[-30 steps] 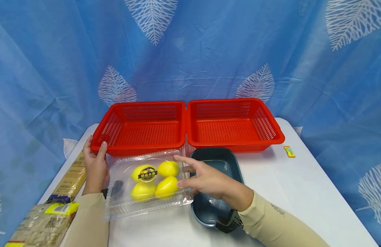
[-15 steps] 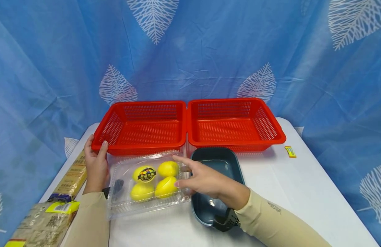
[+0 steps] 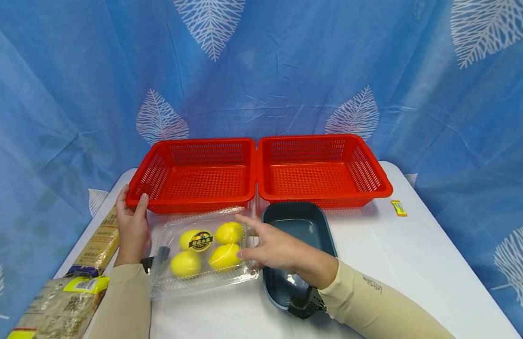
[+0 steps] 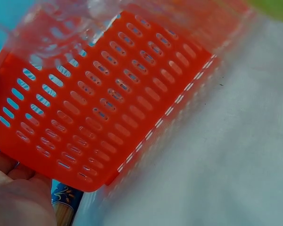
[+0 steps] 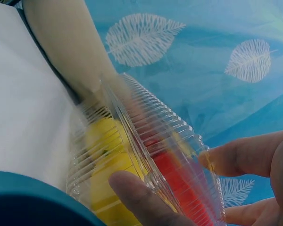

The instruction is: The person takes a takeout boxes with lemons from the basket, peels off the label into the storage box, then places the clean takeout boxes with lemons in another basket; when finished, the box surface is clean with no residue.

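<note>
A clear plastic fruit box (image 3: pixel 202 279) with a round label holds several lemons (image 3: pixel 186 263). My right hand (image 3: pixel 282 246) grips it by the right end. In the right wrist view the thumb (image 5: pixel 137 193) lies on one side of the box and the fingers (image 5: pixel 245 157) on the other. It is tilted, partly in front of the left red basket (image 3: pixel 189 206). My left hand (image 3: pixel 132 230) holds that basket's near left corner, its thumb against the rim. In the left wrist view the hand (image 4: pixel 19 200) sits at the bottom left beside the slotted basket wall.
A second red basket (image 3: pixel 320 200) stands right beside the first. Below my right forearm is a dark blue tub (image 3: pixel 282 287). A small yellow packet (image 3: pixel 398 208) lies at the right. Two food bags, one slim and gold (image 3: pixel 98 245), one wide (image 3: pixel 53 308), lie left.
My right hand has moved slightly left with the fruit box. Inside it the lemons have shifted left. My left hand has stayed at the basket corner.
</note>
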The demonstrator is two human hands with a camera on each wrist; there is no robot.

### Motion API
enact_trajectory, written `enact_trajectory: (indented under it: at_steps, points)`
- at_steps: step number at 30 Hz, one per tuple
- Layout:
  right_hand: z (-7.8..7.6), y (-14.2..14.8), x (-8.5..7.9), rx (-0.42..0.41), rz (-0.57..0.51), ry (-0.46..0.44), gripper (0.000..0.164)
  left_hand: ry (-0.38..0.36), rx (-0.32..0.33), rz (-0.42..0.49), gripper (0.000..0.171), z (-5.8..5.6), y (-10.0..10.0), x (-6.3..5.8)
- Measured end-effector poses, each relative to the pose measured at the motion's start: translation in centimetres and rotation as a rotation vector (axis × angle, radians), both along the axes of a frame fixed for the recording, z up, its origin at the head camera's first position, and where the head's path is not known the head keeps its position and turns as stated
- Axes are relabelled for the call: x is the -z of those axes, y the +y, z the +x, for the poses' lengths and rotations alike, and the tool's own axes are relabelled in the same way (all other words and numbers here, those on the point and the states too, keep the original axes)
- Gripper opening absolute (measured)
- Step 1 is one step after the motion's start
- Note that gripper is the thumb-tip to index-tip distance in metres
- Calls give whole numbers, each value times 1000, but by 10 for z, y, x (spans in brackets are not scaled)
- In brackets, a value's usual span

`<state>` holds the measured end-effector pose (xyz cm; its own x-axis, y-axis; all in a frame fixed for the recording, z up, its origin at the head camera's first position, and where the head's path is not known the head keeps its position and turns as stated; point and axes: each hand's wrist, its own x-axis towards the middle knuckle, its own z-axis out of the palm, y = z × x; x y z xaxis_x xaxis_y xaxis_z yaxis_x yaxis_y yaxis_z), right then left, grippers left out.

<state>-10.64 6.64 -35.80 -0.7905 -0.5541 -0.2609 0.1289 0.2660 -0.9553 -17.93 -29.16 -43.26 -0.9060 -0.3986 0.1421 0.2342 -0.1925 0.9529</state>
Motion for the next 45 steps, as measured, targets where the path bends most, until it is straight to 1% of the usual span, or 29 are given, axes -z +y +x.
enact_trajectory:
  at_steps: [3, 6, 10, 14, 18, 22, 27, 31, 37, 41, 43, 45]
  points:
    - [1, 0, 0, 2, -19, -28, 87, 7, 0, -5, 69, 0, -1, 0]
    - [2, -1, 1, 4, -74, -84, 89, 11, -1, -15, 68, 0, -2, 1]
    - [6, -3, 2, 32, -146, -144, 89, 11, 1, -19, 68, -1, -2, 2]
    - [13, -6, 1, 80, -180, -173, 90, 18, 0, -23, 69, -2, -2, 4]
    - [17, -8, 0, 135, -146, -156, 90, 11, 9, -29, 71, -2, -2, 4]
    - [20, -10, -2, 187, -119, -141, 90, -23, 20, -60, 72, -1, -3, 3]
    - [25, -13, -5, 209, -99, -137, 93, -67, 36, -110, 74, 2, -6, -1]
    - [26, -16, -6, 226, -112, -133, 93, -79, 41, -114, 74, 3, -6, -2]
    - [26, -22, -2, 280, -160, -147, 89, -85, 59, -106, 76, 4, -9, -1]
    - [26, -25, 1, 298, -185, -145, 88, -91, 76, -127, 78, 4, -12, 0]
    - [26, -26, 1, 305, -186, -142, 89, -81, 83, -135, 77, 3, -13, 0]
    - [26, -27, 0, 309, -184, -142, 90, -87, 93, -157, 78, 2, -16, -1]
